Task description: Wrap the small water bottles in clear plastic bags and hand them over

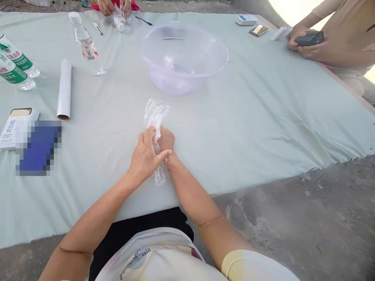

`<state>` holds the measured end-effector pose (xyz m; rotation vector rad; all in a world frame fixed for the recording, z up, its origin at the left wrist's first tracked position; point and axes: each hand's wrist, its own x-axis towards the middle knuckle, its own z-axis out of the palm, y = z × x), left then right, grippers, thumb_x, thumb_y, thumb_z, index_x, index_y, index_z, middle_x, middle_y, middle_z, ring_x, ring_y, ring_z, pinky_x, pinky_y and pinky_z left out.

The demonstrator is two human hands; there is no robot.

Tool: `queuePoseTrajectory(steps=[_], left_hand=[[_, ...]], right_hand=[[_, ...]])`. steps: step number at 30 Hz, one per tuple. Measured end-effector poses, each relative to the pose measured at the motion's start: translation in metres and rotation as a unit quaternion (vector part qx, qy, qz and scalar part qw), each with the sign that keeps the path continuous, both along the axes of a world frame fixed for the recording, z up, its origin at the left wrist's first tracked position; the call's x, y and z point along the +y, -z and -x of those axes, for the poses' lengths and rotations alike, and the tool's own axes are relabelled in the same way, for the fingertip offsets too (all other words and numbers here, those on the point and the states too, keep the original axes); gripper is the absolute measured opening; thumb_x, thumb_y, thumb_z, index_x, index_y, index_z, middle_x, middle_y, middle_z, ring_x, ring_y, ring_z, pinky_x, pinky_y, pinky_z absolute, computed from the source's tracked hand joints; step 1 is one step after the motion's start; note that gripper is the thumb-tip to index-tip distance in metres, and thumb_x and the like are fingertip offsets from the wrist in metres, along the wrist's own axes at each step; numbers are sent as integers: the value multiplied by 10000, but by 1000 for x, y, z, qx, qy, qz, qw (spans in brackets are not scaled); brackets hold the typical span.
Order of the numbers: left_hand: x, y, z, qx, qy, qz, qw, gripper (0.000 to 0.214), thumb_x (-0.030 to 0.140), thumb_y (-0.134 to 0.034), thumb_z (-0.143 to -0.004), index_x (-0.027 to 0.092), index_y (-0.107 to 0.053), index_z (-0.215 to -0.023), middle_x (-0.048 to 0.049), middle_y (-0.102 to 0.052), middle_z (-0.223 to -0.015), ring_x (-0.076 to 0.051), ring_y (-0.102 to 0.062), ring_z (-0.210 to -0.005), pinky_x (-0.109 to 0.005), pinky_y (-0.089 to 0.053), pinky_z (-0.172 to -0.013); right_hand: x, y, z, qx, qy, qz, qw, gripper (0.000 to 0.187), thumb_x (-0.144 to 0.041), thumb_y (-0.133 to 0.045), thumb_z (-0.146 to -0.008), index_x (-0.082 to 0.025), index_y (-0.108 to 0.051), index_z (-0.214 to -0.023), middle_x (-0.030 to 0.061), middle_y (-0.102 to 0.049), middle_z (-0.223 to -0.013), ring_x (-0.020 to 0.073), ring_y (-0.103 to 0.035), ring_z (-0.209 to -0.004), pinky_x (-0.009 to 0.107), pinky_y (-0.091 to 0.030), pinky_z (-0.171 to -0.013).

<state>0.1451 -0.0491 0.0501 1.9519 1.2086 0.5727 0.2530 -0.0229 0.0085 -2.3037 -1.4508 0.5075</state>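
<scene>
Both my hands meet over the pale green cloth [249, 117] near its front edge. My left hand [145, 156] is closed round a bundle of clear plastic wrap [156, 115], thumb pressed across it. My right hand [166, 142] grips the same bundle from the other side, partly hidden behind the left. The crumpled wrap sticks out above my fingers and below my wrists. What is inside the wrap, if anything, I cannot make out.
A clear plastic basin [184, 58] stands beyond my hands. A roll of wrap [64, 89], water bottles [86, 43] [14, 66] and a box [16, 123] lie left. Another person's hands [114, 7] work at the far edge; a person at right holds a dark device [309, 38].
</scene>
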Motion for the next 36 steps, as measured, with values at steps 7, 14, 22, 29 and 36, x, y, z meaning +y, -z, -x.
queuePoseTrajectory(steps=[7,14,22,29,36], left_hand=[[26,1,61,7,-140,59,988,303,344,-629,-808,268,-592,-1098,54,-580,-720,-129,-551,-590,-236,-433,-548],[36,8,151,97,-300,-20,949,197,329,-618,-756,234,-646,-926,13,-656,-744,-149,-571,-628,-254,-420,-581],[29,-1,165,-47,-305,104,946,240,370,-664,-733,194,-636,-893,4,-651,-741,-127,-572,-598,-242,-453,-563],[28,-3,135,-45,-276,111,954,149,324,-569,-830,197,-620,-772,21,-577,-624,-111,-520,-524,-229,-396,-494],[27,3,127,-74,-270,117,953,200,385,-540,-863,212,-631,-903,69,-457,-537,-100,-405,-446,-231,-342,-450]], right_hand=[[-2,-10,-5,18,44,-15,999,328,-288,-359,-987,-208,-655,-1103,91,-737,-882,243,-658,-779,301,-385,-633],[-4,-10,-4,63,36,-28,997,300,-290,-377,-1002,-220,-656,-1089,59,-734,-892,215,-619,-749,307,-353,-642],[-9,-6,-7,233,-69,-194,950,405,-169,-436,-859,-199,-611,-1223,66,-707,-1095,176,-645,-874,318,-481,-794],[-24,-24,-18,324,-349,-108,873,768,-100,-435,-696,-289,-508,-1437,39,-421,-1590,212,-396,-1463,430,-422,-1112],[-24,-19,-11,451,-291,-96,838,174,-315,-590,-858,-217,-724,-910,63,-683,-1300,215,-614,-1238,361,-492,-1005]])
